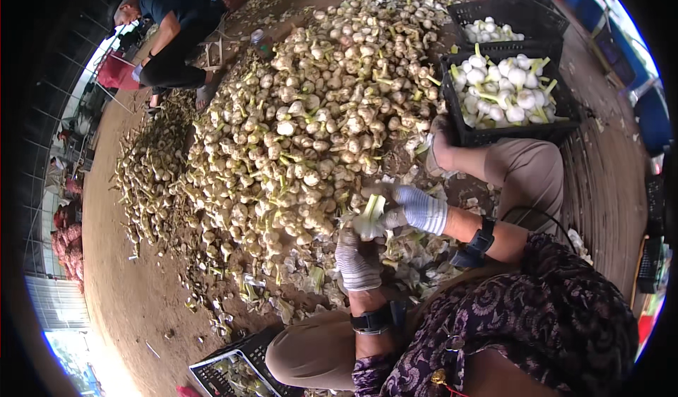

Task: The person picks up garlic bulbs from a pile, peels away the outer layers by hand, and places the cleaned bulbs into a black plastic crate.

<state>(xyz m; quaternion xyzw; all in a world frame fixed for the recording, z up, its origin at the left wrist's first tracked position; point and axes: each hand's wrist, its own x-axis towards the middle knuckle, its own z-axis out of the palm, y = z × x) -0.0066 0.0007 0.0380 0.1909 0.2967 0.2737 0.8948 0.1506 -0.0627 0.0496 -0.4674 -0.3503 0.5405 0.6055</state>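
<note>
In front of my body I hold a garlic bulb with a pale green cut stem pointing up. My left hand, in a striped knit glove, is closed around its lower side. My right hand, gloved alike, reaches in from the right with its fingers closed on the bulb's side. Those fingertips are dark and slightly blurred. Just beyond my hands spreads a large heap of unpeeled garlic, brownish with stems on. Loose garlic skins lie under and around my hands.
At the right stands a black crate of cleaned white garlic, with another black crate behind it. A third crate sits by my left knee. A co-worker bends over at the far left. Red mesh sacks line the left side.
</note>
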